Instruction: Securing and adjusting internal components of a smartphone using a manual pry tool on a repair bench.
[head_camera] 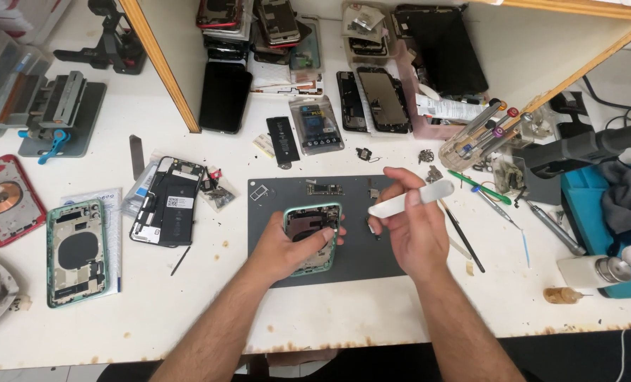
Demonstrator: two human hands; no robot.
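My left hand (292,247) rests on an opened green phone housing (315,216) that lies on a dark grey work mat (358,247); the fingers grip its right edge. My right hand (411,223) hovers just to the right, above the mat, and holds a flat white plastic pry tool (418,197) by its middle. The tool points up and to the right. A small dark part (325,188) lies on the mat above the housing.
A second green housing (75,251), a black phone assembly (168,200) and a red back cover (4,198) lie at the left. Tweezers, screwdrivers (479,134) and a squeeze bottle (595,270) crowd the right. Stacked phones and screens fill the back.
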